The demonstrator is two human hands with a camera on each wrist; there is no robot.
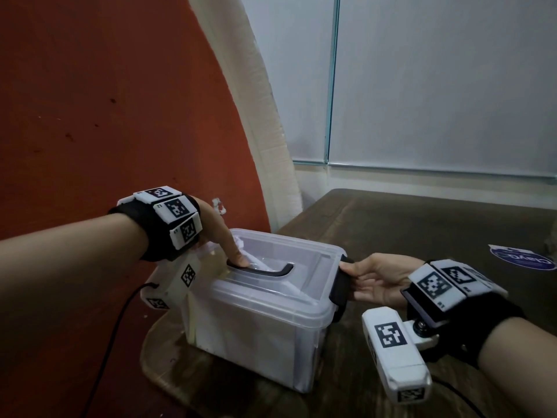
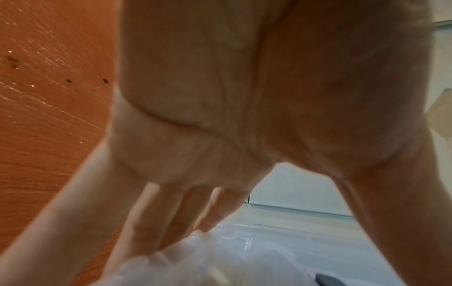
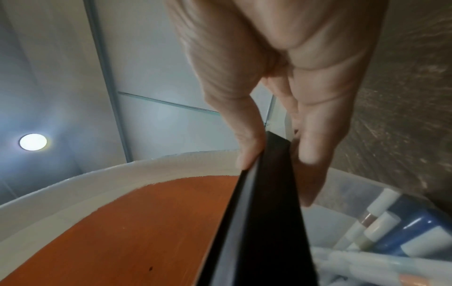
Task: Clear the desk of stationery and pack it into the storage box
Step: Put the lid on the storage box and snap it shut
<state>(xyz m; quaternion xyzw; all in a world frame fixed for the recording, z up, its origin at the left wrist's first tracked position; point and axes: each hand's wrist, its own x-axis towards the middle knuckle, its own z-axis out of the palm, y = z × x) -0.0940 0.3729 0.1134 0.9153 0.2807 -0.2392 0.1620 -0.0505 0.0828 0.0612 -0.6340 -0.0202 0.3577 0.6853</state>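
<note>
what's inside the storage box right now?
Through the storage box wall, the right wrist view shows several markers or pens with white and blue caps, lying in a pile. From the head view the frosted walls and lid blur everything; the count and deeper contents cannot be seen.

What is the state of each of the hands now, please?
Left hand: open, straight fingers pressing down on the lid of the storage box.
Right hand: pinching the black side latch.
</note>
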